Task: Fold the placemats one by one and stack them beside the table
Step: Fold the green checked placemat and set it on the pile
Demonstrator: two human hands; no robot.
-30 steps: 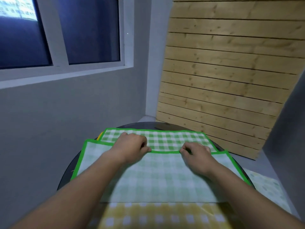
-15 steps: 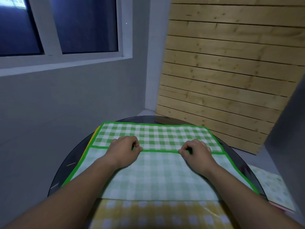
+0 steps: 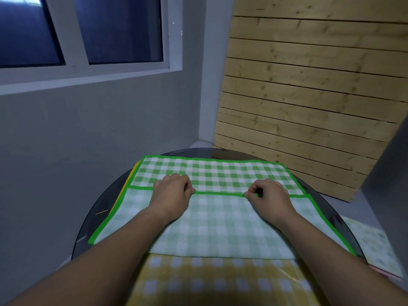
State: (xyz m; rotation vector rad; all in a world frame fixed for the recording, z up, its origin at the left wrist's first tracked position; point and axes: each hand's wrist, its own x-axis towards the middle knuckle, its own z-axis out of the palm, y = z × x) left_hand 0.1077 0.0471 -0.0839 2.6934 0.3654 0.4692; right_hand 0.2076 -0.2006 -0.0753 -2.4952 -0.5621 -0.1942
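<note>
A green checked placemat (image 3: 220, 173) with a bright green border lies on a round dark glass table (image 3: 95, 219). Its near half is turned over toward the far side, showing the paler back. My left hand (image 3: 171, 195) and my right hand (image 3: 270, 196) each pinch the folded-over green edge, a little short of the mat's far edge. Under it lies a yellow checked placemat (image 3: 212, 281), visible at the near side and as a thin yellow strip along the left.
A pale folded placemat (image 3: 373, 246) lies lower down beside the table at the right. A slatted wooden panel (image 3: 309, 96) leans behind the table. A grey wall with a window (image 3: 88, 40) is to the left.
Both hands have carried the folded edge a little farther away across the mat. My view has tilted down, so more of the table shows.
</note>
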